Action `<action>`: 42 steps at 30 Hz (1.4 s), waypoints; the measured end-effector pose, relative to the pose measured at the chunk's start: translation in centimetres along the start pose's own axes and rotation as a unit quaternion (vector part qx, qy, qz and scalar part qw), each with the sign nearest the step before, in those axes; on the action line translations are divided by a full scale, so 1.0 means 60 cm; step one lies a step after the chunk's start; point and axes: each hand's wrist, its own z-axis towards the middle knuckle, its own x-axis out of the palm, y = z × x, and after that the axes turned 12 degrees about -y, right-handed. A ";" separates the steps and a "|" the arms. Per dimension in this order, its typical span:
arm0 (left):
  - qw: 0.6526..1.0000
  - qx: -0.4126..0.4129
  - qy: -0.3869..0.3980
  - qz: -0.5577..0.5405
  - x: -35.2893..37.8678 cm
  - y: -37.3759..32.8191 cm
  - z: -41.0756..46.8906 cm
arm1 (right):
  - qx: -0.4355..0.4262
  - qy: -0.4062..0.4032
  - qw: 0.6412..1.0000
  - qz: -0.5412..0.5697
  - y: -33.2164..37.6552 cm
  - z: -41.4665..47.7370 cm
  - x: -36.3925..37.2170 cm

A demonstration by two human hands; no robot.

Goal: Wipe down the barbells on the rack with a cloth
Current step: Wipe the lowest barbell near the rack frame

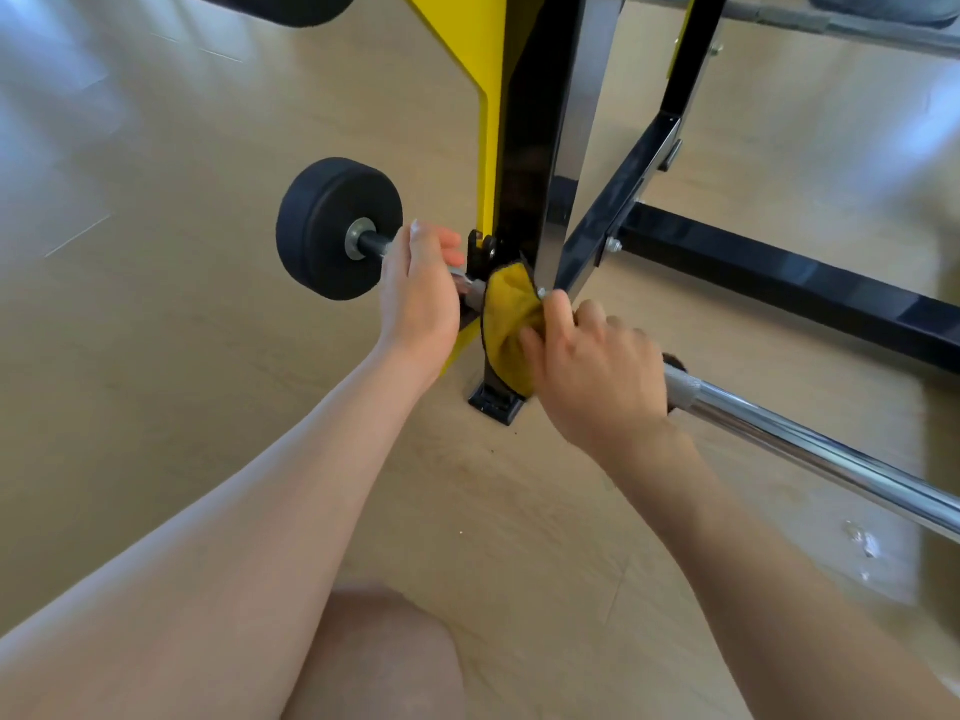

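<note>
A chrome barbell (810, 449) lies low across the black and yellow rack (524, 163), with a black weight plate (332, 226) on its left end. My left hand (421, 298) grips the bar just right of the plate, close to the rack's upright. My right hand (597, 371) holds a yellow cloth (506, 324) bunched round the bar right beside the upright. The stretch of bar between my hands is hidden by the cloth and the hands.
The rack's black floor bar (789, 283) and a slanted brace (618, 200) run off to the right. Another black plate (291, 5) shows at the top edge, and a second chrome bar (831, 28) at the top right. My knee (379, 662) is at the bottom. The floor is light wood.
</note>
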 end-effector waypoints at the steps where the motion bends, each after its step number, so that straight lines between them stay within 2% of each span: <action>1: 1.000 0.008 0.008 0.006 0.004 0.000 -0.001 | -0.004 0.041 0.999 0.016 0.006 0.025 -0.003; 3: 1.000 0.018 0.007 0.022 0.011 -0.001 -0.005 | 0.008 0.145 0.984 0.103 0.019 0.082 -0.008; 5: 0.999 0.014 -0.005 0.032 0.013 -0.005 -0.008 | 0.002 0.184 0.972 0.149 0.028 0.119 -0.001; 6: 0.999 0.012 -0.010 0.039 0.014 -0.007 -0.008 | -0.021 0.170 0.977 0.124 0.034 0.121 0.004; 9: 0.996 0.039 -0.021 0.074 0.014 -0.006 -0.012 | -0.052 0.052 0.996 0.043 0.046 0.069 0.015; 11: 0.993 0.065 -0.027 0.098 0.011 -0.003 -0.013 | -0.068 0.015 0.998 -0.003 0.052 0.034 0.022; 14: 0.990 0.081 -0.039 0.110 0.011 0.001 -0.013 | -0.046 0.019 0.998 -0.049 0.062 0.034 0.022; 20: 0.985 0.105 -0.028 0.137 0.013 0.001 -0.010 | -0.027 0.100 0.994 -0.022 0.067 0.099 -0.002; 24: 0.978 0.131 -0.009 0.162 0.008 0.000 -0.012 | -0.003 0.046 0.999 -0.017 0.072 0.062 0.019; 27: 0.957 0.201 0.016 0.210 0.001 0.005 -0.020 | -0.015 0.014 0.999 -0.046 0.055 0.034 0.018; 29: 0.928 0.268 0.044 0.254 -0.007 0.007 -0.019 | 0.004 0.053 0.998 -0.041 0.030 0.023 0.001; 31: 0.904 0.321 0.082 0.270 -0.010 0.007 -0.017 | 0.060 0.124 0.990 -0.004 -0.012 0.009 -0.020; 35: 0.870 0.376 0.139 0.288 -0.001 0.001 -0.025 | 0.135 0.233 0.963 0.000 -0.076 -0.002 -0.055; 37: 0.872 0.373 0.139 0.284 0.016 -0.003 -0.035 | 0.158 0.238 0.958 -0.015 -0.064 0.020 -0.052; 39: 0.893 0.347 0.110 0.265 0.039 -0.009 -0.043 | 0.127 0.217 0.967 -0.039 -0.024 0.037 -0.040; 42: 0.924 0.303 0.066 0.224 0.073 -0.021 -0.064 | 0.061 0.106 0.992 -0.013 0.024 0.041 -0.017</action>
